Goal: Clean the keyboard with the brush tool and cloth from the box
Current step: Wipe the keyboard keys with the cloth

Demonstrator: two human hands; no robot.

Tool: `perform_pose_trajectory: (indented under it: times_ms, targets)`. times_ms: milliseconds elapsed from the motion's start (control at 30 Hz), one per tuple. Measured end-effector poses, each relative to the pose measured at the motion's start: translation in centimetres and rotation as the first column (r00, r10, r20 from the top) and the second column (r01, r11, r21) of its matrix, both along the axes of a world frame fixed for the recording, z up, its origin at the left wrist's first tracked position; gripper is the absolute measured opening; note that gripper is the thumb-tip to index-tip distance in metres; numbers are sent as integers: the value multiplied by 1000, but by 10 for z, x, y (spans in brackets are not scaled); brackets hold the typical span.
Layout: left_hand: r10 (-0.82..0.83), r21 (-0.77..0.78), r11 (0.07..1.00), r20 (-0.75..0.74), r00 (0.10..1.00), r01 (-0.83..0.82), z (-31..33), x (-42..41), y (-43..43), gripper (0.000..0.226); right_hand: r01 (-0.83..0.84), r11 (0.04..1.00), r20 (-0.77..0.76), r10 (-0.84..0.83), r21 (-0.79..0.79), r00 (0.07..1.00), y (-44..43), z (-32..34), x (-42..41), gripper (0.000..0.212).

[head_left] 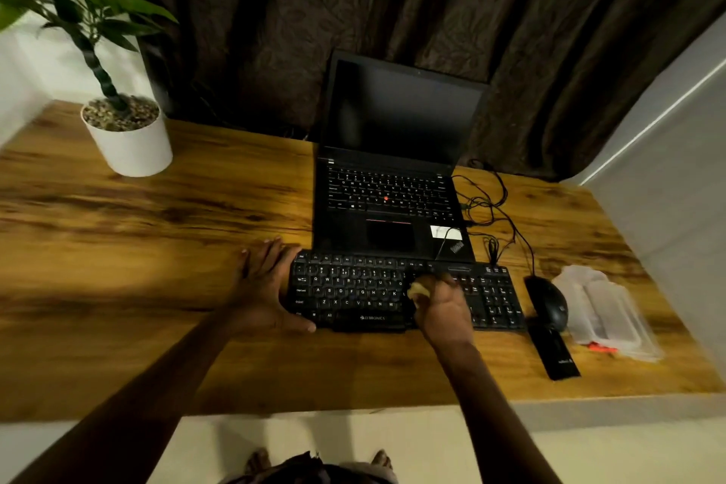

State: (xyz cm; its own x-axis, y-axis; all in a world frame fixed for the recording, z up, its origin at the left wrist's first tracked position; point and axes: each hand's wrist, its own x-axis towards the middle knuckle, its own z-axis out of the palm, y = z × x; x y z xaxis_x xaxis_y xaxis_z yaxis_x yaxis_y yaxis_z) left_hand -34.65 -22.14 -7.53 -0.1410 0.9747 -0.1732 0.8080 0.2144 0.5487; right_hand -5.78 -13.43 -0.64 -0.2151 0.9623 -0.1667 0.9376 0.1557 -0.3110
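Black keyboard [353,291] sits on wooden desk [157,248], just in front of open laptop [393,177]. L hand [263,287], fingers spread, braces its left end. R hand [444,306] bunches a yellowish cloth [417,290] on keys, mid-right. Clear plastic box [605,306] lies right of mouse [548,303].

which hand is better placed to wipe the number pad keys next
Right. The right hand grips the yellowish cloth on the middle of the keyboard, next to the number pad. The left hand rests at the keyboard's left end, steadying it, and holds no cloth.
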Motion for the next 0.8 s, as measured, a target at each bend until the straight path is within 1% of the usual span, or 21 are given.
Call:
perform_pose_trajectory:
  times_ms: [67,133,233,333,400,467,533,600,700,767,800]
  targets:
    - [-2,-5,1000,-4,1000,2,0,0,0,148,-68,998,-1,68,7,998,-5,0,-12,45]
    - [-5,-13,1000,-6,1000,5,0,0,1,148,-101,995,7,101,23,995,-5,2,-9,44]
    - [-11,-26,1000,2,1000,11,1,0,0,147,-28,999,35,27,28,999,3,6,11,41]
    - [-14,-7,1000,-40,999,13,0,-1,1,147,16,999,45,-17,28,999,10,7,21,44]
    - [-11,2,1000,-42,999,11,-1,-1,1,146,-35,999,87,33,12,996,8,7,9,46]
    - [-10,2,1000,-40,999,10,-1,-1,1,147,-127,992,129,125,10,984,5,6,-9,45]
    - [-3,3,1000,-44,999,3,-1,0,1,147,-231,973,154,225,23,962,2,6,-27,46]
    - [-2,4,1000,-46,999,2,0,1,0,147,-282,959,170,272,40,947,5,2,-36,45]
    - [-13,7,1000,-30,999,13,1,1,0,147,-235,971,158,226,39,961,12,-4,-22,42]
    - [-15,7,1000,-18,1000,15,1,0,0,146,-178,983,147,169,51,975,16,-8,-5,46]
    - [-15,8,1000,-17,1000,15,0,-1,0,147,-186,981,158,175,58,972,18,-9,0,47]
